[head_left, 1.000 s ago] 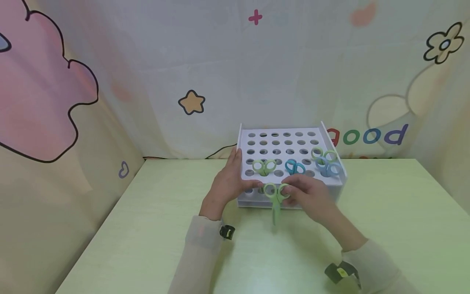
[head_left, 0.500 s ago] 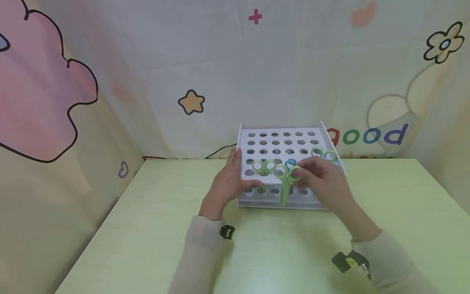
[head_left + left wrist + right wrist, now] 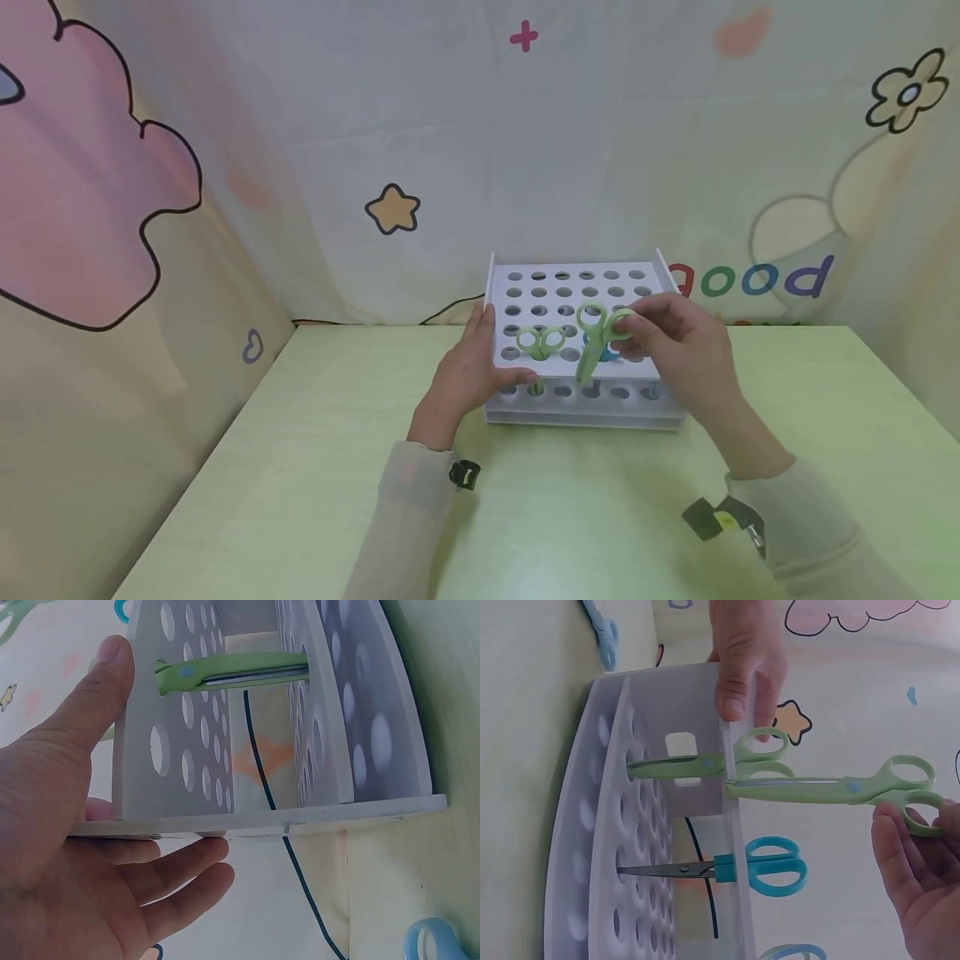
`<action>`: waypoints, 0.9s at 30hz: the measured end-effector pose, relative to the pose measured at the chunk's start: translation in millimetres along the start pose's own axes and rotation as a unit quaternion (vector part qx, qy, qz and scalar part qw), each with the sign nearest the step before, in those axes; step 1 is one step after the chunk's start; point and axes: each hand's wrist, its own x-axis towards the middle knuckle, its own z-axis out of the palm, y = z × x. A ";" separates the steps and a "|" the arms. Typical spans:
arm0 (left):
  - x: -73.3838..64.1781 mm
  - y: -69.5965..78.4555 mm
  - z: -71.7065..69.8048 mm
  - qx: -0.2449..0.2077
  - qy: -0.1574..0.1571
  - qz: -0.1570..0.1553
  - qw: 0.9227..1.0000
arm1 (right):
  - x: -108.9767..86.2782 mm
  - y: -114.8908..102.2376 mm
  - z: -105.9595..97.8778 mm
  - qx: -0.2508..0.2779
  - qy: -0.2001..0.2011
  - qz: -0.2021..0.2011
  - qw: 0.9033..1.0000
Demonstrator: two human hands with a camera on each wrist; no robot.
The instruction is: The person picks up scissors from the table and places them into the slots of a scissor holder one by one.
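Note:
My right hand (image 3: pixel 686 358) pinches green scissors (image 3: pixel 590 357) by one finger ring. They hang over the front of a white rack (image 3: pixel 517 414) with round holes, blades down; in the right wrist view their tip is close to the top plate. My left hand (image 3: pixel 465 367) grips the rack's left side, thumb at the top plate's front edge and fingers outside the side wall. Another pair of green scissors (image 3: pixel 679 766) stands in a hole near that thumb, blades through the upper plate. Teal scissors (image 3: pixel 726 868) stand in another hole, partly covered by the held pair in the head view.
A light blue handle (image 3: pixel 810 949) shows at the bottom of the right wrist view. Another light blue thing with a loop (image 3: pixel 431 934) lies on the pale green table (image 3: pixel 300 467) beside the rack. A printed curtain (image 3: pixel 450 125) hangs behind, with a dark cord at its foot.
My right hand has carried the green scissors up and to the right, from in front of the rack to over its front holes. My left hand has stayed on the rack.

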 end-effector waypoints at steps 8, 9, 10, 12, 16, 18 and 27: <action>0.2 0.6 -0.2 0.002 -0.001 0.004 1.000 | 4.8 -6.1 -2.7 0.046 0.046 -0.015 0.998; 0.2 0.6 -0.3 0.002 -0.001 0.004 1.000 | 5.6 -6.0 -3.0 0.061 0.051 -0.018 0.997; 0.2 0.6 -0.4 0.003 -0.001 0.003 1.000 | 6.4 -5.8 -3.4 0.066 0.056 -0.021 0.996; 0.1 0.5 -0.6 0.004 -0.001 0.002 1.000 | 8.2 -5.4 -4.5 0.088 0.065 -0.028 0.994; -0.2 0.6 -0.9 0.006 -0.002 0.002 1.000 | 11.6 -4.9 -6.9 0.111 0.084 -0.046 0.989; -0.4 0.5 -1.0 0.006 -0.003 0.000 1.000 | 13.2 -4.9 -7.5 0.132 0.091 -0.050 0.986; 0.4 0.4 -1.0 -0.005 -0.003 0.004 1.000 | 18.0 2.4 -6.5 0.114 0.100 -0.030 0.988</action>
